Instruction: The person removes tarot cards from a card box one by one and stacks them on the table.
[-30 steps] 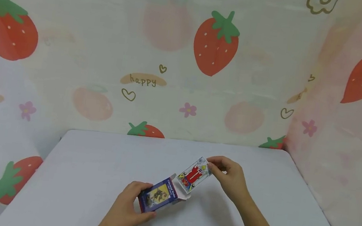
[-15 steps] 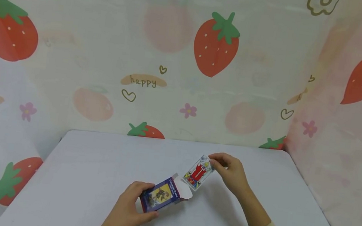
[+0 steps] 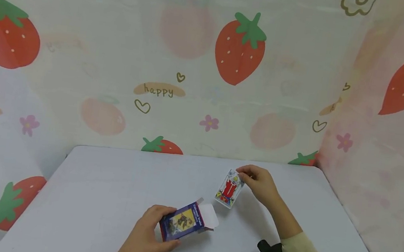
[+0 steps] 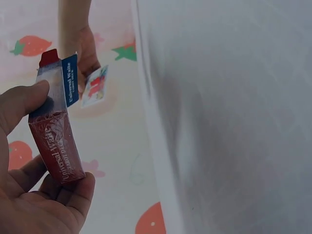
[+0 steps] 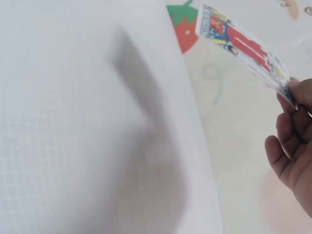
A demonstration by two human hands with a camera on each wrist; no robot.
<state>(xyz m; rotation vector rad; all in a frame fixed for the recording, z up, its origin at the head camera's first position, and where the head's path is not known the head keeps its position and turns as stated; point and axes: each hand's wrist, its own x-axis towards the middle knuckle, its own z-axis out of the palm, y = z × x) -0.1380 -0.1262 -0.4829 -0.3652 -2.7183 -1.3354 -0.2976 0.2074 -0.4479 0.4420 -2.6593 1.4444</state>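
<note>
left hand (image 3: 147,235) curls round the box's (image 3: 183,222) closed end, likely so the open end stays free | box: held over the worktop (image 3: 115,182), long way slanting, open end pointing far-right | right hand (image 3: 260,185) pinches the card's (image 3: 229,190) far corner | card: up past the box, apart, long way pointing away, leaning right

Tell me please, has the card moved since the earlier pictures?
Yes, the card moved right and slightly up in head view, against the central pink wall flower.
</note>
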